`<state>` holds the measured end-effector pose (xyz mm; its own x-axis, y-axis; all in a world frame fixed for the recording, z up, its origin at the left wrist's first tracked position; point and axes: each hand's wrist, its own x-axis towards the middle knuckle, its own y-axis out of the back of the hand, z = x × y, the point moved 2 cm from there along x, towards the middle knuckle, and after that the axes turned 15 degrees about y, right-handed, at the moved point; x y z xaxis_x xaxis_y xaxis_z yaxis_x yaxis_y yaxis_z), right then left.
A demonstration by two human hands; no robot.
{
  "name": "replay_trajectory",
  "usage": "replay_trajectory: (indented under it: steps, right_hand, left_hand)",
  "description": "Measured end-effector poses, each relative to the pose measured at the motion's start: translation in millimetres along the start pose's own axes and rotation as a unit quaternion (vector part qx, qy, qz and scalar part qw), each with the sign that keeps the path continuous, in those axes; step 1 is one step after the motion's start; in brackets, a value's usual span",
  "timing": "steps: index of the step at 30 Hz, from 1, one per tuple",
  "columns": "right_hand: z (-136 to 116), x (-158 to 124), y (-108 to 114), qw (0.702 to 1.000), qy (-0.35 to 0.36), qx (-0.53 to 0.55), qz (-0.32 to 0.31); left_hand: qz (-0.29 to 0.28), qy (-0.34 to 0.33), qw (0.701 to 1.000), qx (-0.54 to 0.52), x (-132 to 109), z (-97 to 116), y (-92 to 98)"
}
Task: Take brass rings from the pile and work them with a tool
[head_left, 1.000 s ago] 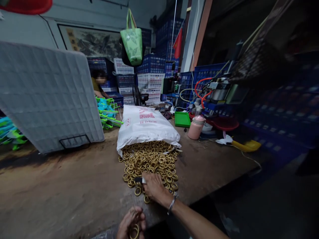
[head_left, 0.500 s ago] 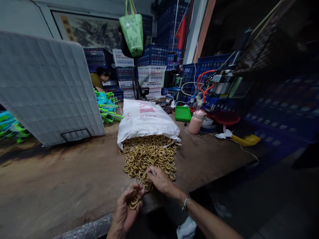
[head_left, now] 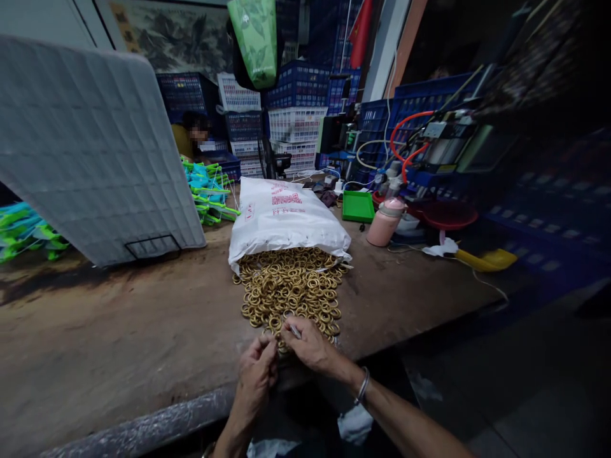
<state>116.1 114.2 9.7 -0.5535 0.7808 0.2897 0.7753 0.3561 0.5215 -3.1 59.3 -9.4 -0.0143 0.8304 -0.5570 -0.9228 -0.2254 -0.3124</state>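
Observation:
Many brass-coloured rings (head_left: 291, 286) spill from the mouth of a white sack (head_left: 291, 219) with red print onto the brown table. At the near edge of the pile, my right hand (head_left: 308, 343) is closed on a small metallic tool, whose end shows by the thumb. My left hand (head_left: 258, 369) is just left of it, back upward, fingers curled and fingertips pinched near the closest rings. What lies inside the left hand is hidden.
A grey padded panel (head_left: 105, 152) stands at the left, beside green and blue plastic pieces (head_left: 210, 187). A pink bottle (head_left: 386, 222), green tray (head_left: 358, 206) and yellow scoop (head_left: 489, 259) lie right. A person (head_left: 184, 137) is behind the panel.
My left hand has turned from palm up, showing several rings, to back up with fingers closed, and moved toward my right hand. The camera view has shifted slightly; the right hand stays at the pile.

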Motion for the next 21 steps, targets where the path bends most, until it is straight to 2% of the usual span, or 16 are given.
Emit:
replay_trajectory:
  steps: [3, 8, 11, 13, 18, 21]
  right_hand:
    - [-2, -2, 0, 0.999, -0.002, -0.04, -0.009]
    - [-13, -3, 4, 0.997, 0.033, -0.066, -0.03]
    - [-15, -1, 3, 0.998, 0.024, -0.046, -0.037]
    - [-13, 0, 1, 1.0, 0.0, -0.015, -0.027]
    - [-9, -3, -3, 0.992, -0.064, 0.111, 0.001]
    - [-11, -5, -3, 0.984, -0.08, 0.161, 0.002]
  left_hand:
    - [0.039, -0.048, 0.997, 0.036, 1, 2, 1.6]
    - [0.069, -0.191, 0.968, 0.148, -6, 13, 0.6]
    - [0.068, -0.21, 0.962, 0.161, -8, 14, -0.5]
    - [0.057, -0.183, 0.971, 0.144, -9, 13, -0.6]
    - [-0.006, -0.01, 0.995, 0.096, -8, 4, 0.2]
    - [-0.044, 0.014, 0.997, 0.054, -11, 2, -1.8]
